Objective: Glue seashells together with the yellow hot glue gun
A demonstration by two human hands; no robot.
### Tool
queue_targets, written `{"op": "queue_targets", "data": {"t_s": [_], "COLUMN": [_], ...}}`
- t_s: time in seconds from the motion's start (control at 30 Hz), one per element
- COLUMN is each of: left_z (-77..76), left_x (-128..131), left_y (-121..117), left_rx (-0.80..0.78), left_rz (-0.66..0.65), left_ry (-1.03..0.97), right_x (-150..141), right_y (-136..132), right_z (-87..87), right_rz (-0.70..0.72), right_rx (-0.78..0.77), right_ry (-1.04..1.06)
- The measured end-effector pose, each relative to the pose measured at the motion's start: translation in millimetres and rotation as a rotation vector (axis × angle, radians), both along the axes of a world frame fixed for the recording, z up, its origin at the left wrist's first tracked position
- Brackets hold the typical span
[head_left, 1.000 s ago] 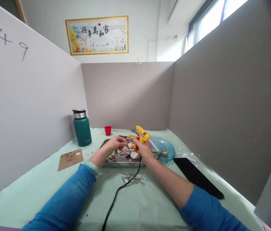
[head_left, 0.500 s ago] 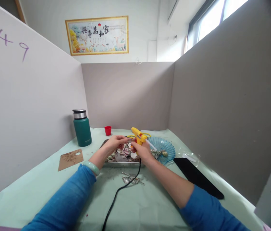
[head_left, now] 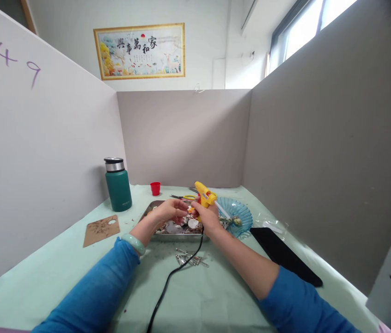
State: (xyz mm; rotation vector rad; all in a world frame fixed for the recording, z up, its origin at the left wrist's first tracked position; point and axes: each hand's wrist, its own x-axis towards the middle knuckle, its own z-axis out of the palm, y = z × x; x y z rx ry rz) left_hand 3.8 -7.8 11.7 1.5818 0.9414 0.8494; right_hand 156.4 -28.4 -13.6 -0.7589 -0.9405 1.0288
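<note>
My right hand (head_left: 208,218) is wrapped round the handle of a yellow hot glue gun (head_left: 206,194), with a white glue stick (head_left: 222,207) poking out of its rear. A black cord (head_left: 173,274) runs from the gun down across the table. Close beside it, my left hand (head_left: 172,210) is closed, its fingers curled together by the right fingertips; whatever they pinch is too small to make out. Both hands hover over a metal tray (head_left: 178,237) of shells and small bits. Near the tray's front edge lies a pile of silver metal clips (head_left: 190,258).
A blue fluted plate (head_left: 240,210) with dried plant pieces sits right of the tray, near a black flat strip (head_left: 285,256) and clear plastic wrapping (head_left: 275,225). Yellow-handled pliers (head_left: 185,197), a red cup (head_left: 155,188), a green flask (head_left: 118,187) and a brown card (head_left: 101,230) stand or lie about. Partitions enclose three sides.
The glue gun has shifted a little to the right and up. My left hand has dipped slightly, its fingers curling more. More of the pliers behind the tray shows.
</note>
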Motion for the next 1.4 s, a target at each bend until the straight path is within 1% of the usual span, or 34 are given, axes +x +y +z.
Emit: {"op": "queue_targets", "data": {"t_s": [0.07,0.2,0.33,0.47,0.53,0.67,0.77,0.83,0.9,0.97,1.1,1.27,1.33,1.4], "left_z": [1.7,7.2,6.9,2.6,1.9,3.1,3.6,3.3,2.7,2.3,3.4,10.1,12.8,13.7], "left_x": [-2,-6,-6,-5,-4,-3,-4,-4,-4,-4,-1,2,2,2], "left_y": [2,6,8,11,11,9,8,7,7,7,6,1,-1,-1], "left_rx": [0.071,0.236,0.369,0.484,0.529,0.6,0.667,0.685,0.681,0.654,0.538,0.322,0.26,0.238], "left_rz": [0.047,0.107,0.143,0.154,0.148,0.119,0.096,0.074,0.079,0.117,0.202,0.264,0.281,0.301], "left_ry": [0.005,-0.063,0.059,0.174,0.192,0.158,0.138,0.121,0.111,0.111,0.075,-0.133,-0.198,-0.213], "right_x": [0,1,2,3,3,4,5,5,5,5,5,6,6,6], "right_y": [-1,-1,0,1,1,0,0,1,1,2,2,0,0,-1], "right_z": [0.5,1.0,1.6,1.7,1.6,2.4,3.1,2.8,2.1,1.3,0.8,0.9,0.6,0.3], "right_rz": [0.001,0.021,0.036,0.054,0.055,0.058,0.082,0.107,0.127,0.144,0.218,0.315,0.313,0.28], "right_rx": [0.0,0.002,-0.004,-0.009,-0.008,-0.024,-0.044,-0.061,-0.078,-0.087,-0.102,-0.079,-0.046,-0.019], "right_ry": [0.001,0.016,0.019,0.018,0.024,0.025,0.01,-0.009,-0.027,-0.04,-0.072,-0.146,-0.152,-0.134]}}
